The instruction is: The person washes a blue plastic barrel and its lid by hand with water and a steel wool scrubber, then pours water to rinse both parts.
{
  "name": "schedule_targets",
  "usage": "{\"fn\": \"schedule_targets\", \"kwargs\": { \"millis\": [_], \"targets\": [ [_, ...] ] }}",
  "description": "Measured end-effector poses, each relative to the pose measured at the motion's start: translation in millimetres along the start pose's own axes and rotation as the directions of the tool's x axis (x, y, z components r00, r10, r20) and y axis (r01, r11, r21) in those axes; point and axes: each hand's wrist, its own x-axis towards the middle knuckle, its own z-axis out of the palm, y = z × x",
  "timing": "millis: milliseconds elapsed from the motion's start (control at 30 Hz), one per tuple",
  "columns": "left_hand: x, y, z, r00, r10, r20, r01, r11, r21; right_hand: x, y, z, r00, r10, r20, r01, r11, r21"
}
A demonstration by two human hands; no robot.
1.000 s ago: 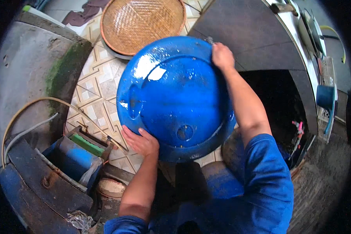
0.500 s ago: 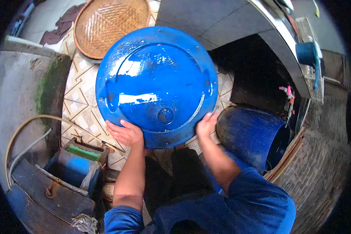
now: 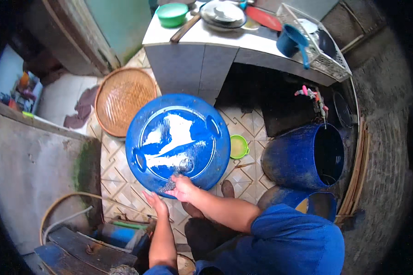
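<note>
A big round blue plastic lid (image 3: pixel 174 133), wet and shiny, lies in front of me with its ridged ring and two recessed grips facing up. What supports it is hidden beneath. My right hand (image 3: pixel 184 189) is closed at the near rim around a grey, wiry scouring pad (image 3: pixel 169 185), which presses on the lid. Just below and to the left, my left hand (image 3: pixel 158 205) has its fingers apart by the lid's near edge. Whether it touches the rim I cannot tell.
Beyond the lid sits a round woven tray (image 3: pixel 125 98). A green basin (image 3: pixel 238 146) stands on the tiled floor. To the right are a blue barrel (image 3: pixel 289 156) on its side and a tap (image 3: pixel 317 98). A hose (image 3: pixel 50 208) curves at left. Dishes crowd the white counter (image 3: pixel 257 40).
My hands have left the lid's two sides, and the lid sits lower. My right hand has moved to the near rim with the scouring pad. The view has tipped up toward the counter.
</note>
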Motion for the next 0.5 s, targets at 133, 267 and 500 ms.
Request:
{"fn": "schedule_targets", "kwargs": {
  "millis": [133,267,500],
  "targets": [
    [-54.8,8.7,-25.9,0.971,0.02,0.239,-0.027,0.999,0.024,-10.8,-59.1,-4.7,0.973,-0.182,0.142,0.217,0.933,-0.288],
    [-87.2,34.1,-34.0,0.886,-0.081,0.457,0.089,0.996,0.002,-96.2,-104.4,-17.8,0.941,-0.336,0.036,0.325,0.873,-0.364],
    [-112.6,99.4,-20.3,0.8,-0.072,0.595,0.045,0.997,0.06,-121.3,-170.4,-150.4,0.898,-0.434,0.066,0.438,0.898,-0.049]
  ]
}}
